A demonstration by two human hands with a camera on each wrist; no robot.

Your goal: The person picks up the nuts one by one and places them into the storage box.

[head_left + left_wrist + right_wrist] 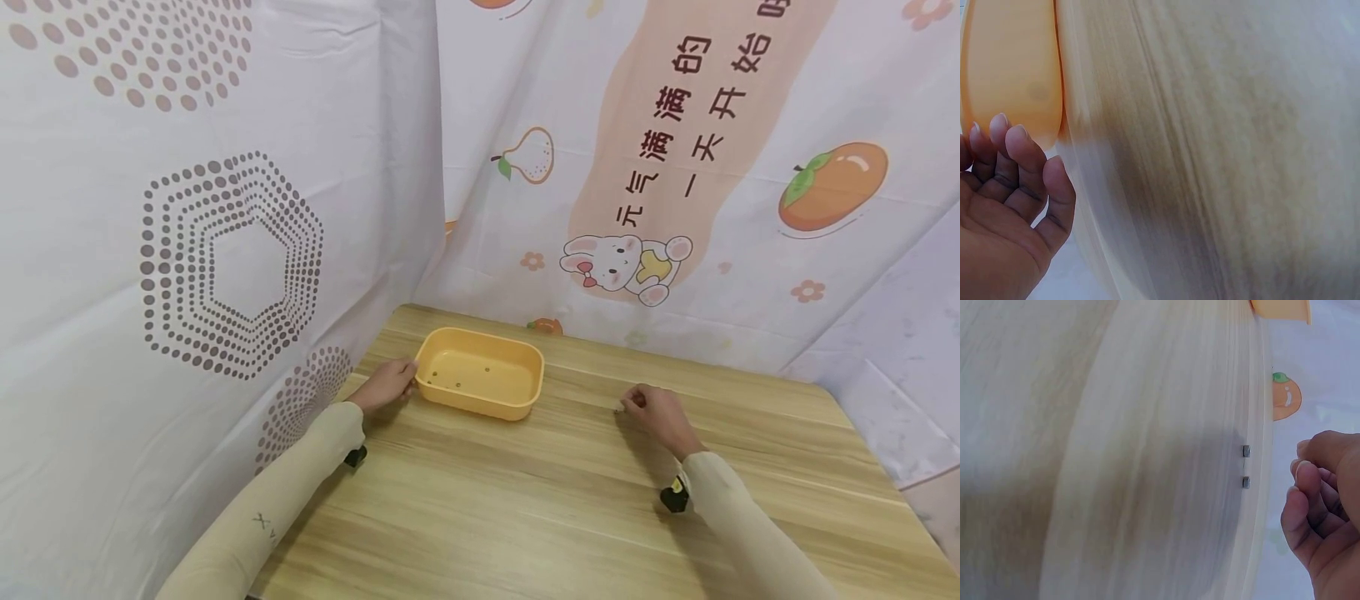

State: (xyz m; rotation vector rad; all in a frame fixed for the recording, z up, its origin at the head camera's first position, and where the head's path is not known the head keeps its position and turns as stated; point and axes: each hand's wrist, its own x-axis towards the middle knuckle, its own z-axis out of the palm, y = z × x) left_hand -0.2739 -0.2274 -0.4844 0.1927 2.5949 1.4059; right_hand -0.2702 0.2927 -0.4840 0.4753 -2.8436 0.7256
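A yellow rectangular plastic basin (480, 407) stands on the table, with several small nut-like pieces (458, 385) scattered over its floor. My left hand (387, 383) holds the basin's left end at the rim. In the left wrist view, the curled fingers (1025, 144) lie against the basin's end wall. To the right of the basin, my right hand (658, 415) hovers low over the table. Two small square-looking metal nuts (1246, 451) lie on the table near its fingertips, apart from them in the right wrist view. Nothing shows between the right fingers, which are loosely bent.
The wood-grain table (480, 500) meets a white printed curtain (247, 275) on the left and another printed cloth (720, 275) behind. Dark wrist cameras (674, 497) sit below both sleeves.
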